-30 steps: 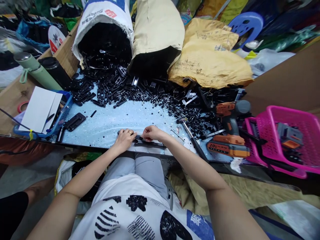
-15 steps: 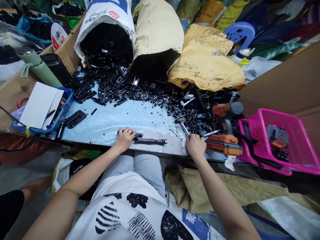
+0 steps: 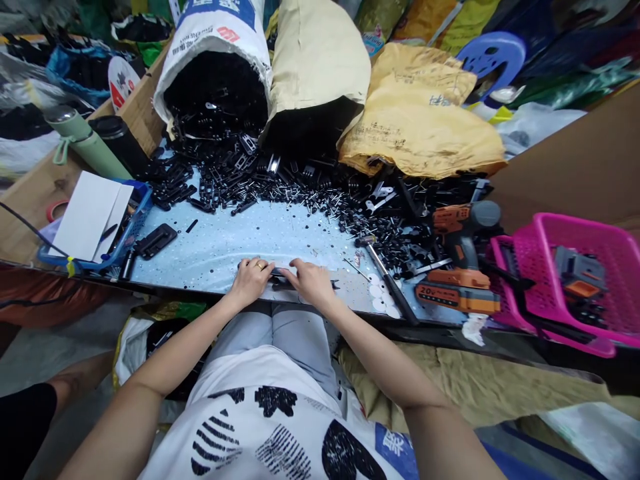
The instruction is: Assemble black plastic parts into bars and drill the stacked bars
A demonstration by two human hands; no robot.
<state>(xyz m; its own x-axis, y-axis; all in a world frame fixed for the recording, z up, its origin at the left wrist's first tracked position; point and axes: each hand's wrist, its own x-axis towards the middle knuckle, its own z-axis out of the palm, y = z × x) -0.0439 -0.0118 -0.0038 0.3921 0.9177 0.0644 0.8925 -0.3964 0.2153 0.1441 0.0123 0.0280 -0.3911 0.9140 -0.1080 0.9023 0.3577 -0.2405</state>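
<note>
My left hand [image 3: 251, 281], with a ring on one finger, is closed around one end of a slim black part [image 3: 278, 271] at the table's front edge. My right hand [image 3: 311, 283] has its thumb and fingers closed at the part's other end. Beneath my right hand a second long black part [image 3: 336, 285] lies on the grey board [image 3: 350, 298], mostly covered by the hand. To the right a hammer [image 3: 393, 283] rests with its black handle towards me, beside a thin metal pin [image 3: 357, 269] and several white round discs [image 3: 383, 297].
Heaps of black parts and pins [image 3: 220, 173] spill from a white sack [image 3: 220, 43] and a beige sack [image 3: 317, 57]. An orange cordless drill [image 3: 457, 260] and a pink basket [image 3: 590, 230] stand right. A blue basket [image 3: 143, 207] and green bottle [image 3: 87, 143] stand left.
My right hand has let go of the hammer and moved left to the black part by my left hand. The hammer now lies on the table. The view has shifted slightly.
</note>
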